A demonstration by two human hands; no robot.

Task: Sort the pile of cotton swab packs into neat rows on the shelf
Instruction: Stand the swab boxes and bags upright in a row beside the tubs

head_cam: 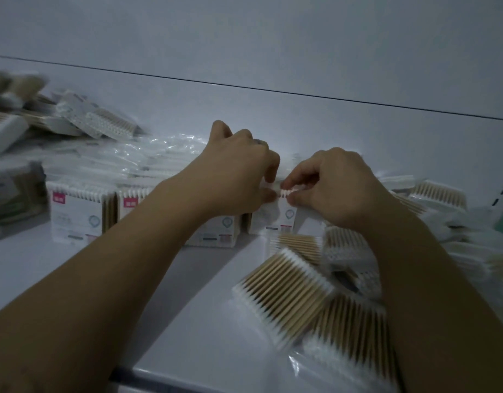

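Observation:
On the white shelf [74, 279] a row of cotton swab packs stands upright, white labels facing me; the leftmost pack [78, 214] has a pink tag. At the row's right end stands another pack [275, 219]. My left hand [239, 168] and my right hand [332, 182] both pinch its top edge, fingers curled. A loose heap of packs [287, 293] lies flat at the right, wooden sticks showing. Another heap [83, 120] lies at the back left.
Crumpled clear plastic wrap [159, 154] lies behind the row. A darker box [12, 194] stands at the left end. The shelf's back wall [273, 38] rises behind, and a slotted upright [502, 194] stands at the right edge.

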